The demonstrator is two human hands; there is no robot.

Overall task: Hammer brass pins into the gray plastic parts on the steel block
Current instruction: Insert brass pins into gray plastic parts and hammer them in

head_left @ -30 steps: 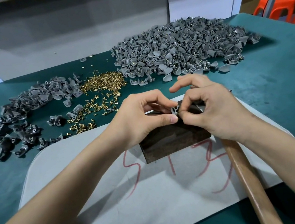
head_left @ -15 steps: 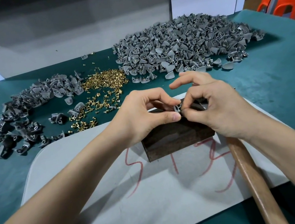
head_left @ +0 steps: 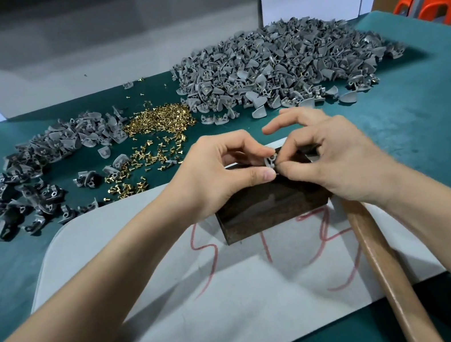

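Over the top of the steel block (head_left: 270, 208), which sits on a pale sheet (head_left: 183, 314) near the middle of the tabletop (head_left: 433, 110), the person holds one gray plastic part (head_left: 270, 162) between both hands. The left hand (head_left: 219, 178) pinches it between thumb and forefinger, and the right hand (head_left: 337, 160) pinches at its other side with curled fingers, the index finger lifted clear. I'd guess a pin is being seated, but any pin there is too small to make out. The hammer (head_left: 385, 263) lies untouched, its wooden handle running from under the right wrist toward the near edge, its head hidden. Toward the far right corner spreads a large heap of gray parts (head_left: 275, 65), several showing a glint of brass, so those look finished. A smaller heap (head_left: 62, 139) trails toward the left edge, seemingly unpinned, with the loose brass pins (head_left: 158, 119) between the two heaps. By that reckoning well over half is done, and this part has yet to be struck.
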